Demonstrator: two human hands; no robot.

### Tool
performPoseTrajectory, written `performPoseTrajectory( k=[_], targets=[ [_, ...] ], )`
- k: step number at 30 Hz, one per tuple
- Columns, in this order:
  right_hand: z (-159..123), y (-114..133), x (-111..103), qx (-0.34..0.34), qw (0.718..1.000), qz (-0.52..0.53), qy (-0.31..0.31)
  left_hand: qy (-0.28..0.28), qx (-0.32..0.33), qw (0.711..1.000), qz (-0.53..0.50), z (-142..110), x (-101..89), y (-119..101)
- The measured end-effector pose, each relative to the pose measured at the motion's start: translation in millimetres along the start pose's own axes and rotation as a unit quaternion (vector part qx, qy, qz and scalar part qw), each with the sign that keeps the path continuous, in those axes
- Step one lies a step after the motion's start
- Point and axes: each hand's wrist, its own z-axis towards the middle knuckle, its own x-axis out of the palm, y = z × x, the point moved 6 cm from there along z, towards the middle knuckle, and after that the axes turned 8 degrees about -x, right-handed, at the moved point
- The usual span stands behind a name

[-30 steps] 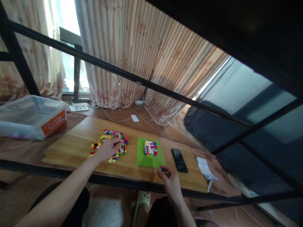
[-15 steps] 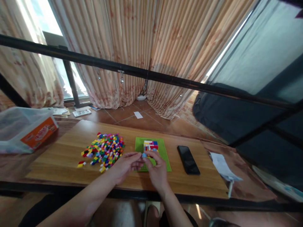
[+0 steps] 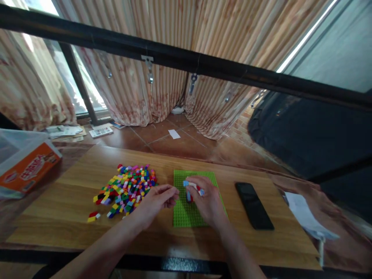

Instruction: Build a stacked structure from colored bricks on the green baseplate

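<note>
My right hand (image 3: 207, 197) is over the green baseplate (image 3: 188, 217), its thumb and index finger closed on a light blue toy brick (image 3: 185, 183). Under and beside those fingers is a low build of white, red and blue bricks (image 3: 189, 195), mostly covered by the hand. At the baseplate's left edge, my left hand (image 3: 159, 199) has its fingers curled and pressed together; whether a small brick is between them is hidden. Just left of it lies a loose heap of small multicoloured bricks (image 3: 128, 190).
A black phone (image 3: 254, 205) lies right of the baseplate on the wooden table (image 3: 78, 178). White paper (image 3: 308, 215) is at the right edge. A clear plastic box (image 3: 20, 135) with an orange label stands at left. A black metal bar (image 3: 174, 54) crosses in front of the curtains.
My hands have come apart. The right one has moved onto the build with the light blue brick, while the left stays near the baseplate's left edge. The view has tilted and drawn closer.
</note>
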Motion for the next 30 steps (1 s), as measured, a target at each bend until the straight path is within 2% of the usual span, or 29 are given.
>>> performPoseTrajectory(
  k=[5,10,18,24,30],
  targets=[
    [8,-33,-32,0.031,0.994,-0.015,-0.105,-0.007,0.022,0.997,0.071,-6,-13.3,4],
    [1,-73,-40,0.072,0.990,0.032,-0.120,-0.006,0.028,0.995,0.100,-5,-13.2,6],
    [4,-84,-26,0.093,0.992,0.070,-0.053,0.012,0.029,0.990,0.141,-7,-10.1,1],
    [6,-88,-15,0.110,0.993,0.040,0.012,0.016,0.025,0.988,0.152,-6,-13.7,-1],
    [6,-93,-14,0.116,0.992,0.047,0.035,0.012,0.019,0.986,0.167,-8,-12.7,-4]
  ],
)
